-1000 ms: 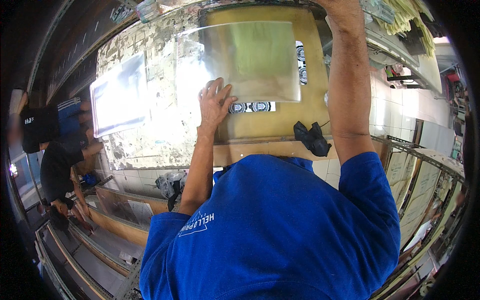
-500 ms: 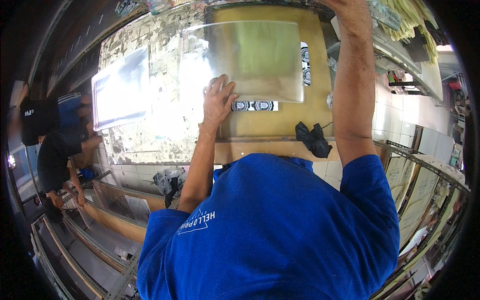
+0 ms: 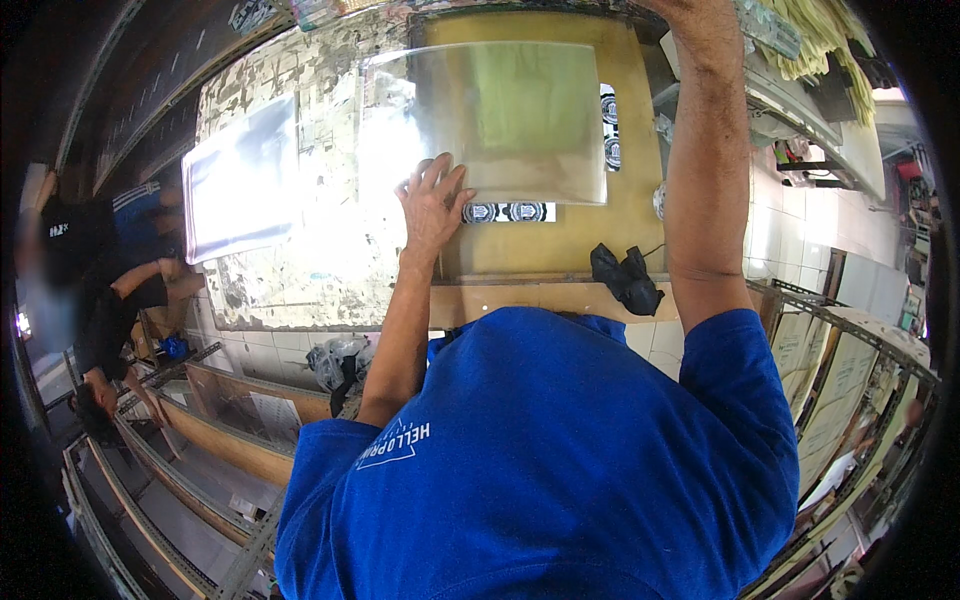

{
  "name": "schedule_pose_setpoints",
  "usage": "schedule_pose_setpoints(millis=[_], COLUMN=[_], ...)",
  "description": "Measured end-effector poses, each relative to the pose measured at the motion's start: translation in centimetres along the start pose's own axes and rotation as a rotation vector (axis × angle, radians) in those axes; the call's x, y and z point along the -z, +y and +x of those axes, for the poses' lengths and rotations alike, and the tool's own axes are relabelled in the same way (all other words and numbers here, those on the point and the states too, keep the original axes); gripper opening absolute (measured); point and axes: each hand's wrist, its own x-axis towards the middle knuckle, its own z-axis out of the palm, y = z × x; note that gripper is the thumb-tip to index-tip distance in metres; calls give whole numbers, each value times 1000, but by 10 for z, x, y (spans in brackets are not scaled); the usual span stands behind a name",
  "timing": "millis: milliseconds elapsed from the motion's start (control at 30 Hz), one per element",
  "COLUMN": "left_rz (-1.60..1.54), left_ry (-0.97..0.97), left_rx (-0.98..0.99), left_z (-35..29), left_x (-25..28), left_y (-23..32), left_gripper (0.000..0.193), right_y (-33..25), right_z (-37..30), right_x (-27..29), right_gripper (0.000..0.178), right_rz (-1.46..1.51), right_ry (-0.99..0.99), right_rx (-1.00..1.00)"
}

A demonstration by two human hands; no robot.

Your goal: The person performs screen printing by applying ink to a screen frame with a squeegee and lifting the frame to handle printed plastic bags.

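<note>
A clear plastic sheet point(image 3: 500, 120) lies on a yellow-brown board point(image 3: 560, 245). My left hand point(image 3: 432, 205) rests flat on the sheet's lower left corner, fingers spread, gripping nothing. My right forearm reaches up along the sheet's right side. My right hand point(image 3: 685, 8) is cut off by the top edge, so its grip is hidden. A strip of round black-and-white printed emblems point(image 3: 505, 212) peeks out below the sheet, and another strip point(image 3: 610, 125) shows at its right edge.
A second clear sheet point(image 3: 240, 180) lies on the paint-speckled table point(image 3: 300, 270) to the left. A black cloth point(image 3: 625, 280) sits on the board's front edge. Another person in black point(image 3: 90, 290) bends at far left. Frame racks point(image 3: 860, 390) stand at right and lower left.
My left hand stays on the sheet's corner. My right hand has slid further past the top edge. The view has shifted slightly.
</note>
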Motion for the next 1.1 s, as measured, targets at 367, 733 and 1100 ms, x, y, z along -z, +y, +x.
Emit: schedule_pose_setpoints(millis=[367, 733, 1100], left_rz=[-45, -131, -1228], left_ry=[24, 77, 574], left_rx=[-46, -57, 315], left_z=[3, 11, 48], left_x=[5, 21, 96], left_y=[5, 16, 68], left_gripper=[34, 31, 102], right_y=[-3, -9, -21], right_z=[-1, -8, -128], right_x=[3, -8, -25], right_gripper=[30, 31, 28], right_rz=[30, 44, -106], right_ry=[-18, 56, -60], right_rx=[-30, 3, 68])
